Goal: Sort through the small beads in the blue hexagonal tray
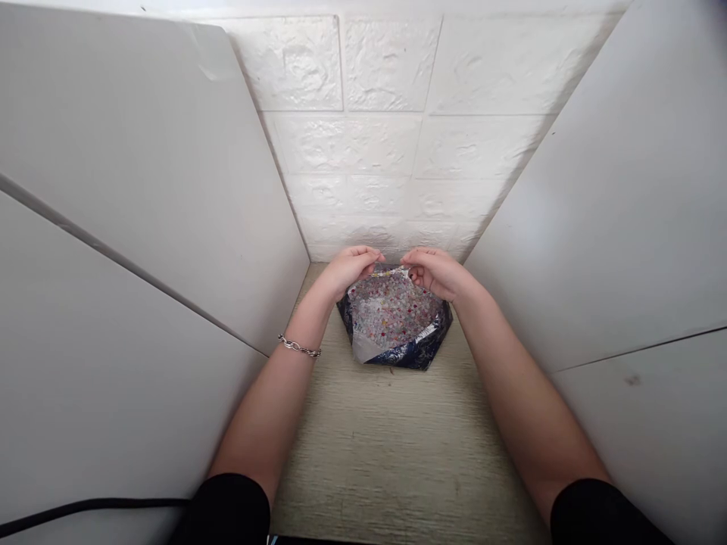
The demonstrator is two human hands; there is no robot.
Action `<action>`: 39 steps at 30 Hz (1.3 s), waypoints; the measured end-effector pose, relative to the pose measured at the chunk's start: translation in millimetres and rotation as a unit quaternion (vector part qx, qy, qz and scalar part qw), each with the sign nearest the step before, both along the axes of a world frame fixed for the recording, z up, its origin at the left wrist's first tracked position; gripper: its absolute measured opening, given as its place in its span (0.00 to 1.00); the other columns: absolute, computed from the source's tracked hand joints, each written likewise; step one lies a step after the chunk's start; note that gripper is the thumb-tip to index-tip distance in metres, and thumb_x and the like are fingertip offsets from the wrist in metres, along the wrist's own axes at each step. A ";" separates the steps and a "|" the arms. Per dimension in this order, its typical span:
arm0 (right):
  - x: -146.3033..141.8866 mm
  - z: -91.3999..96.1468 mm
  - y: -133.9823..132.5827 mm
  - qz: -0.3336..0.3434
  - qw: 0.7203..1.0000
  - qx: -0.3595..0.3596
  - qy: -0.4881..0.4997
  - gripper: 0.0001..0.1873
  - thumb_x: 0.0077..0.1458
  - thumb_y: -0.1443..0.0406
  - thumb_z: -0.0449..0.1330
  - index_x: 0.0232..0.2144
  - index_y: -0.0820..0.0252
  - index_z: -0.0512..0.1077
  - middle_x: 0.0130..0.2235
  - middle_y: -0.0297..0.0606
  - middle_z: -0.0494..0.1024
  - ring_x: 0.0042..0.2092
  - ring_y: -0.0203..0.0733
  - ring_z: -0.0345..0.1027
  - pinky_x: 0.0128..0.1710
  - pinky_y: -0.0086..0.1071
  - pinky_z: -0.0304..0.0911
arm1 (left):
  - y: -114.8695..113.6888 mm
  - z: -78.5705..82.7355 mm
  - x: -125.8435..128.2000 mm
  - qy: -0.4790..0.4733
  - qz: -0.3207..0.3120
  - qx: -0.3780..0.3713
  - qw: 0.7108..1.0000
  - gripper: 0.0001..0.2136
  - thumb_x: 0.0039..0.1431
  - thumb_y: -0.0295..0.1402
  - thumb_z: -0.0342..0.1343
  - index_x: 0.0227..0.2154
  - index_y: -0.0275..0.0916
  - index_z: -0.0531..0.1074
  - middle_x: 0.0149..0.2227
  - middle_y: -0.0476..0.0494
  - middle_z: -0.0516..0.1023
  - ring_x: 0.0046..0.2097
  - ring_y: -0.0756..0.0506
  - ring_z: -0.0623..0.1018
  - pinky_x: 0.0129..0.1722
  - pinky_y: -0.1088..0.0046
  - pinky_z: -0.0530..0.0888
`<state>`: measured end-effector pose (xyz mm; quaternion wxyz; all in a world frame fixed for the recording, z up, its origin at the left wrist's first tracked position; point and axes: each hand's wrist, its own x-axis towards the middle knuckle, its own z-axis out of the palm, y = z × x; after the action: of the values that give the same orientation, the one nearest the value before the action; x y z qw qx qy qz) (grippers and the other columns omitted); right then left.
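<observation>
Left hand and right hand each pinch the bead-filled bag at its top edge, blue print unreadable.

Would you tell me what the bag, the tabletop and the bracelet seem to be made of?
The bag looks like thin glossy plastic film: crinkled, clear enough to show beads. The tabletop seems matte pale wood-grain laminate, finely streaked. The bracelet appears shiny metal chain, glinting links.
</observation>
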<state>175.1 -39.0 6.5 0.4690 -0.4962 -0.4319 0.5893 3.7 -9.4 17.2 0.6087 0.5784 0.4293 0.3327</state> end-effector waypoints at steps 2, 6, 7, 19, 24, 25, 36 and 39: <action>-0.2 1.3 -1.0 0.001 0.999 -0.008 -0.032 0.04 0.39 0.67 0.59 0.21 0.62 0.68 0.20 0.30 0.65 0.21 0.28 0.54 0.20 0.26 0.50 | -0.6 -0.4 0.5 0.018 0.002 0.022 1.000 0.06 0.51 0.30 0.50 0.24 0.36 0.71 0.21 0.51 0.65 0.22 0.56 0.61 0.23 0.80 0.59; 1.8 1.6 -1.3 0.017 0.996 -0.011 -0.087 0.04 0.40 0.66 0.59 0.22 0.62 0.70 0.19 0.30 0.63 0.20 0.28 0.51 0.18 0.27 0.45 | -2.5 -0.7 1.3 0.070 -0.010 0.054 0.996 0.07 0.50 0.33 0.51 0.24 0.36 0.71 0.24 0.50 0.68 0.22 0.56 0.59 0.20 0.79 0.55; 2.6 1.2 -0.8 0.021 0.995 -0.010 -0.100 0.04 0.40 0.66 0.59 0.23 0.61 0.71 0.19 0.30 0.63 0.20 0.28 0.51 0.18 0.27 0.45 | -2.9 -0.6 1.5 0.081 -0.017 0.060 0.995 0.08 0.50 0.34 0.51 0.24 0.36 0.71 0.23 0.50 0.68 0.21 0.55 0.58 0.19 0.79 0.54; 2.4 1.0 -1.5 0.028 0.998 0.002 -0.056 0.02 0.41 0.68 0.57 0.21 0.62 0.67 0.22 0.33 0.67 0.22 0.29 0.56 0.21 0.25 0.52 | -2.9 0.0 1.3 0.150 -0.035 0.075 0.985 0.11 0.49 0.34 0.48 0.29 0.36 0.75 0.19 0.50 0.63 0.21 0.53 0.60 0.19 0.77 0.55; 3.5 0.6 -1.0 0.029 0.998 -0.004 -0.052 0.01 0.41 0.68 0.56 0.21 0.61 0.67 0.21 0.33 0.66 0.22 0.29 0.56 0.21 0.26 0.51 | -3.5 -0.4 0.3 0.143 -0.054 0.057 0.987 0.11 0.48 0.33 0.48 0.27 0.37 0.75 0.18 0.50 0.61 0.20 0.53 0.59 0.20 0.76 0.56; 3.8 0.7 -0.8 0.028 0.998 -0.005 -0.051 0.01 0.41 0.69 0.56 0.21 0.62 0.67 0.22 0.33 0.66 0.22 0.29 0.56 0.21 0.26 0.51 | -3.7 -0.2 0.4 0.147 -0.055 0.053 0.986 0.11 0.48 0.33 0.48 0.27 0.37 0.75 0.17 0.50 0.60 0.20 0.53 0.59 0.20 0.76 0.56; 3.9 4.1 -2.1 0.021 1.000 -0.005 -0.007 0.02 0.41 0.70 0.56 0.19 0.64 0.67 0.24 0.34 0.69 0.23 0.29 0.59 0.22 0.25 0.56 | -8.7 5.8 2.4 0.179 -0.096 0.045 0.978 0.11 0.46 0.31 0.47 0.23 0.37 0.74 0.17 0.51 0.59 0.20 0.53 0.59 0.20 0.75 0.56; 3.7 5.1 -2.7 0.018 1.000 -0.009 -0.002 0.02 0.41 0.70 0.56 0.20 0.64 0.67 0.25 0.35 0.70 0.23 0.29 0.60 0.22 0.25 0.56 | -8.6 4.7 1.3 0.189 -0.113 0.050 0.974 0.12 0.46 0.31 0.46 0.23 0.37 0.75 0.17 0.50 0.61 0.20 0.53 0.59 0.19 0.76 0.56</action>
<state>178.7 -41.7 11.6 0.4528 -0.4941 -0.4361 0.6005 5.1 -18.0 21.9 0.5203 0.7055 0.4509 0.1677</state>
